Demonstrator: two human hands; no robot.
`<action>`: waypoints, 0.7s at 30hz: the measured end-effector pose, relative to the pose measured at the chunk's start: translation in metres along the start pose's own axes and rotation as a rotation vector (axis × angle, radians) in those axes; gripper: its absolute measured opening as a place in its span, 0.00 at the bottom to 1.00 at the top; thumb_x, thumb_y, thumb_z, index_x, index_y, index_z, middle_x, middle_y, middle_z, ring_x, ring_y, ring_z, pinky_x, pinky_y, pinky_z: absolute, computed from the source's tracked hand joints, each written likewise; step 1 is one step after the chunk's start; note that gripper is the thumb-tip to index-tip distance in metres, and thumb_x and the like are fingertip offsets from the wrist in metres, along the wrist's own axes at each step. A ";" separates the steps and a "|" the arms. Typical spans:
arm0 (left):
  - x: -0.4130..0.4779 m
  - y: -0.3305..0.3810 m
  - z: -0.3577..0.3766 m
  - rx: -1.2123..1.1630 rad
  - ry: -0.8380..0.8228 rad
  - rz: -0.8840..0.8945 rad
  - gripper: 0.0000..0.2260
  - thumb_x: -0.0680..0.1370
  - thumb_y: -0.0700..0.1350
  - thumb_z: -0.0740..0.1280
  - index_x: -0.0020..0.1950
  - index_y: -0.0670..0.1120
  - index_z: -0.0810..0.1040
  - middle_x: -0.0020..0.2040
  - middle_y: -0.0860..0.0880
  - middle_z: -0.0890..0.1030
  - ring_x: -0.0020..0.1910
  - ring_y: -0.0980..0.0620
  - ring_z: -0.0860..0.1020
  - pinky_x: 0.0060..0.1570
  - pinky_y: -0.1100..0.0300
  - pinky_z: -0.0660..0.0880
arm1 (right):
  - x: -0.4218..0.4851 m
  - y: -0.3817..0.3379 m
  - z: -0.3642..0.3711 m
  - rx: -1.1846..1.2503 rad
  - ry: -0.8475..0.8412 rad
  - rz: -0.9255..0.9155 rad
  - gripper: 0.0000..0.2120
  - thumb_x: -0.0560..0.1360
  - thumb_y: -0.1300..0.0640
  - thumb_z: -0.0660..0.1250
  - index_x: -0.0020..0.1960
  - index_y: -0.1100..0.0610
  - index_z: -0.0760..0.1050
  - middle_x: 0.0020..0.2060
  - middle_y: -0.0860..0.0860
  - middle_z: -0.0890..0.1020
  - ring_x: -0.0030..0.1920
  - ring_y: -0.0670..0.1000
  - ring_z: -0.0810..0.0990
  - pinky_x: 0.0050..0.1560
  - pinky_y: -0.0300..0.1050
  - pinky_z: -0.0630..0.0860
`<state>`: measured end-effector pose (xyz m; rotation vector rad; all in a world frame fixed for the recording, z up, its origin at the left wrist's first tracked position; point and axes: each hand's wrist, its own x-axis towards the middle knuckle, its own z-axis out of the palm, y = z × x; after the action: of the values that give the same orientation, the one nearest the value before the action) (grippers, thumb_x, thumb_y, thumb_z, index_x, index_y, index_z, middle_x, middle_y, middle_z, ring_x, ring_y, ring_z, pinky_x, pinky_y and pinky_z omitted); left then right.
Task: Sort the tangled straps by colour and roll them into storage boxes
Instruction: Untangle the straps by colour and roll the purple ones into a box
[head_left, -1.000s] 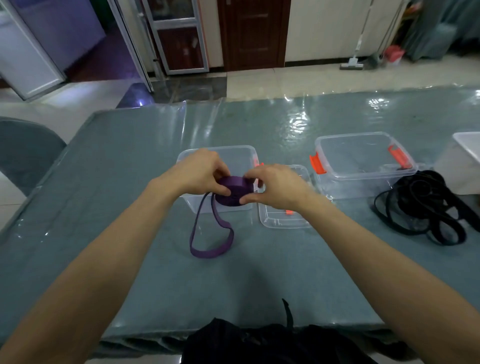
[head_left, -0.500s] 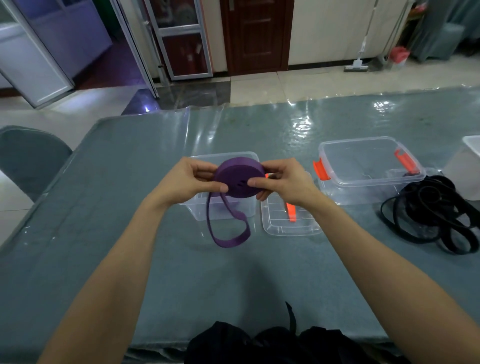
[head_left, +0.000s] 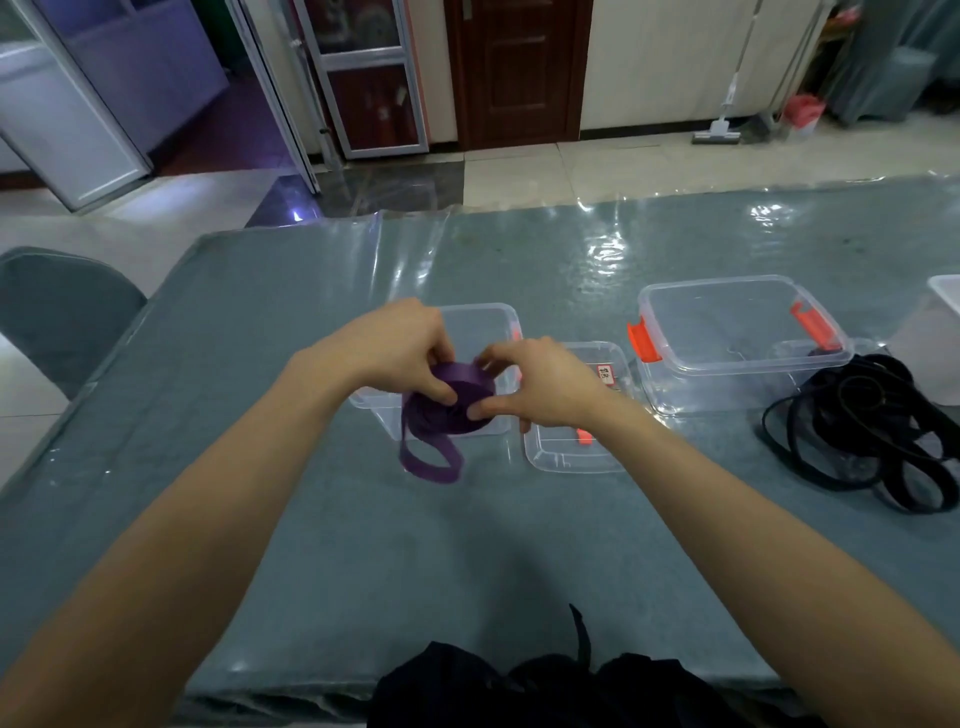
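Above table (head_left: 363, 545), left hand (head_left: 395, 343) and right hand (head_left: 540, 384) pinch purple roll (head_left: 451, 413), face upward.

A grey chair (head_left: 62, 317) stands beside the table (head_left: 249, 374), a mop (head_left: 717, 132) by the wall.

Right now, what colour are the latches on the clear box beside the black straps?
Orange. The latches on that box show best in the head view.

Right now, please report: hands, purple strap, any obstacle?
Left hand and right hand both grip purple strap roll. Loose loop hangs unrolled. Clear box behind, open; nothing blocks.
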<state>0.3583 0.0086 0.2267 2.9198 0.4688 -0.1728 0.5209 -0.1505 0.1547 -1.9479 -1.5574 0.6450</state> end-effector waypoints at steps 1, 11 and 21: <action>0.001 0.003 -0.001 0.046 0.008 0.016 0.10 0.70 0.59 0.82 0.43 0.55 0.89 0.29 0.57 0.82 0.32 0.58 0.79 0.34 0.58 0.72 | 0.003 -0.004 0.003 0.006 -0.012 -0.021 0.19 0.72 0.44 0.82 0.58 0.50 0.82 0.52 0.45 0.88 0.29 0.47 0.86 0.43 0.55 0.86; -0.042 -0.026 0.053 -1.126 0.297 -0.113 0.14 0.71 0.47 0.83 0.56 0.53 0.90 0.53 0.47 0.91 0.53 0.51 0.89 0.55 0.64 0.82 | 0.000 0.011 0.002 0.983 0.188 0.017 0.14 0.74 0.59 0.82 0.58 0.61 0.86 0.48 0.63 0.89 0.36 0.62 0.89 0.38 0.48 0.86; -0.041 -0.034 0.028 -0.706 0.071 -0.171 0.11 0.69 0.50 0.86 0.49 0.55 0.91 0.43 0.52 0.90 0.44 0.54 0.89 0.47 0.64 0.82 | -0.001 0.011 0.015 0.488 0.016 0.100 0.36 0.68 0.42 0.86 0.71 0.49 0.77 0.60 0.45 0.85 0.47 0.51 0.90 0.41 0.53 0.88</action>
<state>0.3058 0.0228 0.1996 2.2005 0.6352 0.0679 0.5187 -0.1520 0.1362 -1.6583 -1.1593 0.9476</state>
